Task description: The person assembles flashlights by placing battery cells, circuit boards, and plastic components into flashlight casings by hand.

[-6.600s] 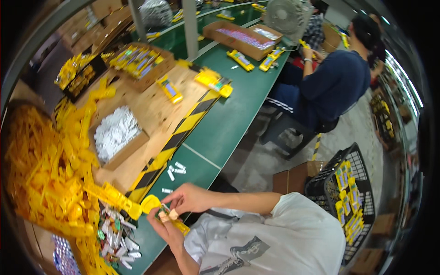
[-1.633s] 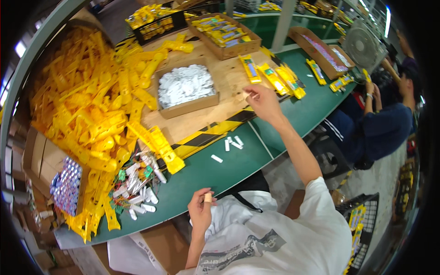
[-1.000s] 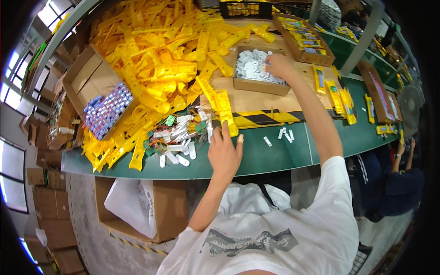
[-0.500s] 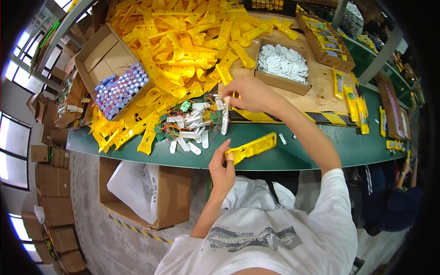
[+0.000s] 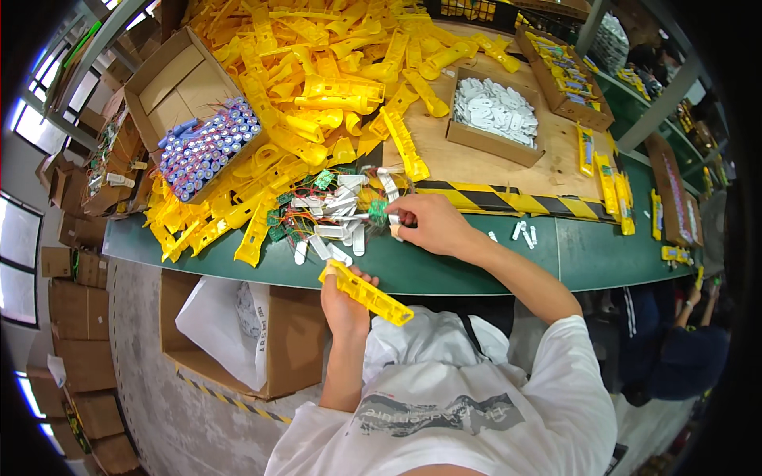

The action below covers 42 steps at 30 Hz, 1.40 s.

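Wired parts, white with green boards and red leads, lie heaped on the green tabletop. At the heap's right edge is the right hand, thumb and index finger pinching a small wired piece with a green board; which bit sits between the tips is hard to tell. Nearer the person than the heap, the left hand holds 1 yellow casing, fingers curled around its left end, the other end pointing right and toward the body. Beyond the heap spreads a pile of loose yellow casings. Left of the heap, a cardboard box contains blue-violet cells. Beyond it to the right, an open carton holds white pieces; farther right lie 3 yellow units.
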### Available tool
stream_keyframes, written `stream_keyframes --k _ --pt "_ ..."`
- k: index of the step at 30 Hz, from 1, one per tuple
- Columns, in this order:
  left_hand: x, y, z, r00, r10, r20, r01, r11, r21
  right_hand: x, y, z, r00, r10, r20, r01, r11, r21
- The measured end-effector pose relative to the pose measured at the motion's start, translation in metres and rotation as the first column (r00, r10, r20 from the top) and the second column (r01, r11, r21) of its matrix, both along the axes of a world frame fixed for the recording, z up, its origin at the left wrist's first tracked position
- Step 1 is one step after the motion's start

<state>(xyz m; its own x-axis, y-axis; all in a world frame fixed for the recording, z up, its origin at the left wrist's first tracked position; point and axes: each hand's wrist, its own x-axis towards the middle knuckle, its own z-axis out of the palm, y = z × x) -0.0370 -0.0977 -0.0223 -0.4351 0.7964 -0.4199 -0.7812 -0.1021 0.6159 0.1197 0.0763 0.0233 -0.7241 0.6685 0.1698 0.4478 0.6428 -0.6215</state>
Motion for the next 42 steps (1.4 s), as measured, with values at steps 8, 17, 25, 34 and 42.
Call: stream_keyframes --k 8,17,25,34,42 --pt "0.023 0.016 0.024 0.977 -0.151 0.151 0.128 0.98 0.156 0.024 0.01 0.05 0.512 -0.6 -0.615 -0.478 0.396 -0.784" --pt "0.054 0.055 0.025 0.827 -0.244 -0.506 0.343 0.933 0.111 0.091 0.039 0.057 0.907 -0.325 -0.269 0.068 0.742 -0.667" --pt "0.088 0.131 0.048 0.378 -0.466 -0.8 0.608 0.777 -0.165 0.136 0.038 0.005 0.365 -0.449 -0.816 -0.265 0.79 -0.553" --pt "0.104 0.181 0.043 0.18 -0.5 -0.847 0.764 0.613 -0.199 0.131 0.046 0.013 -0.092 -0.726 -0.682 -0.91 0.339 -0.238" --pt "0.079 0.167 0.066 0.532 -0.586 -0.611 0.752 0.659 0.022 0.135 0.07 -0.006 0.148 -0.589 -0.795 -0.825 0.37 -0.427"
